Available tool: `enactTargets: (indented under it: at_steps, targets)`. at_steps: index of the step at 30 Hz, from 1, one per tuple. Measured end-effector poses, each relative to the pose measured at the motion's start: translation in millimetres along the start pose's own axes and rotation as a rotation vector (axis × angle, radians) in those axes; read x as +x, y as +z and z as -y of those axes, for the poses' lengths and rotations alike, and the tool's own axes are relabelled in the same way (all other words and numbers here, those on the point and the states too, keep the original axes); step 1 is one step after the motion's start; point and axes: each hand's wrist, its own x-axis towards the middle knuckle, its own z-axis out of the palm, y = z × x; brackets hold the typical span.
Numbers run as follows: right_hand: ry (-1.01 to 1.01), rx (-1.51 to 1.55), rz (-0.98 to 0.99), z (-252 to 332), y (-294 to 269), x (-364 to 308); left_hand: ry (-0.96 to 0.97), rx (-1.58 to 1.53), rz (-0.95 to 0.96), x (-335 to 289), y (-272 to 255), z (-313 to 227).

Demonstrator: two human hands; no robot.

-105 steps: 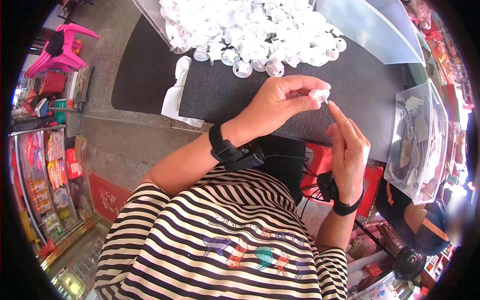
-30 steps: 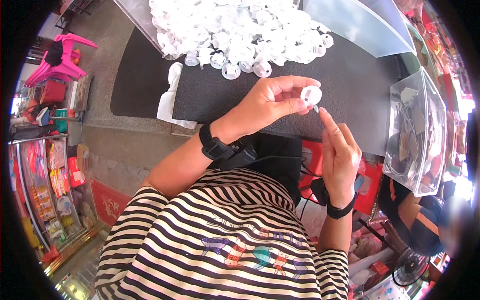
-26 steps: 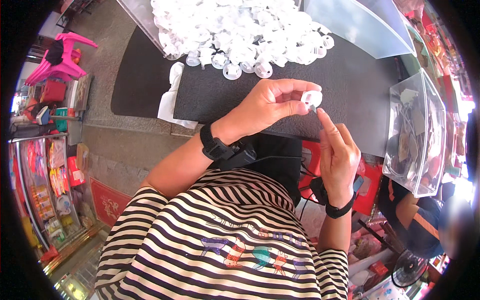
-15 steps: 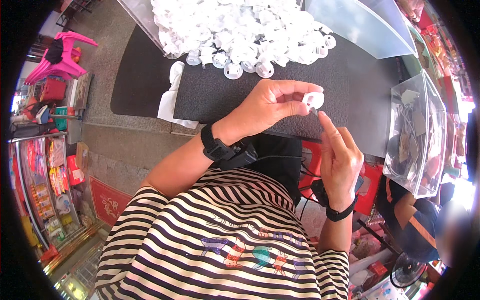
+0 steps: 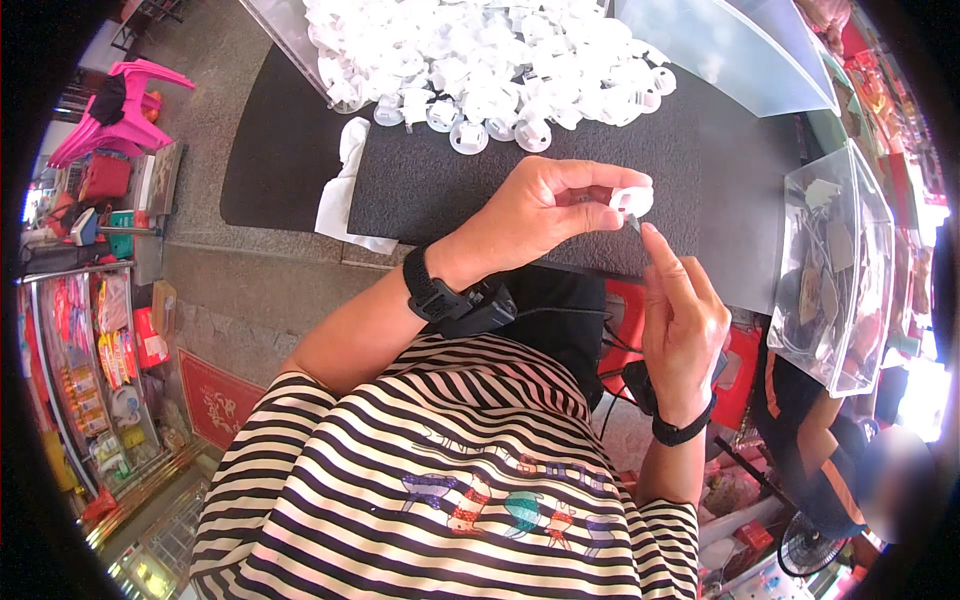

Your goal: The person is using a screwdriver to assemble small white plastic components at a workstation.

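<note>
My left hand (image 5: 545, 212) pinches a small white plastic cap-like part (image 5: 631, 200) between thumb and fingers above the black mat (image 5: 720, 190). My right hand (image 5: 682, 310) is raised just below it, its forefinger and thumb pressing a thin small metal piece (image 5: 635, 224) up against the part's underside. A large heap of the same white plastic parts (image 5: 490, 60) lies at the far side of the mat. Both wrists wear black bands.
A clear plastic box (image 5: 832, 270) with small pieces in it stands at the right of the table. A clear plastic sheet (image 5: 720, 45) lies at the far right. A white cloth (image 5: 345, 190) hangs at the mat's left edge. A pink plastic chair (image 5: 120, 105) stands on the pavement.
My hands have stayed together at the white part. The right hand's fingers have shifted slightly up against its underside; the left hand has turned the part a little.
</note>
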Motion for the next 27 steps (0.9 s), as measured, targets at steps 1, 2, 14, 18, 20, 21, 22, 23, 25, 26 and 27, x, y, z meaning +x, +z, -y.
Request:
enactTargets:
  at_steps: [1,2,14,18,20,21,22,23,25,26,27]
  targets:
    - [0.003,-0.003,0.005,0,0,0,0.0,0.001,-0.002,0,0,0]
    - [0.006,-0.006,0.009,1,0,0,-0.001,0.001,-0.005,0,1,0]
    - [-0.005,-0.033,-0.007,2,7,-2,0.009,0.078,0.007,0,-1,0]
    - [-0.033,-0.086,-0.009,4,6,-3,0.016,0.112,-0.005,0,0,0]
    - [-0.005,-0.09,0.018,6,5,-3,0.038,0.114,-0.011,0,0,2]
    - [-0.005,-0.09,0.02,6,6,-3,0.037,0.113,-0.012,0,0,2]
    - [0.011,-0.056,0.01,6,8,-3,0.037,0.113,-0.011,0,1,1]
    - [0.026,-0.021,0.001,6,10,-3,0.037,0.113,-0.01,0,0,1]
    - [0.022,-0.006,-0.011,5,11,-3,0.024,0.115,-0.008,1,0,2]
    - [0.019,0.01,-0.024,5,12,-3,0.011,0.117,-0.006,1,0,3]
    - [0.019,0.01,-0.024,3,13,-4,0.011,0.117,-0.005,0,-1,2]
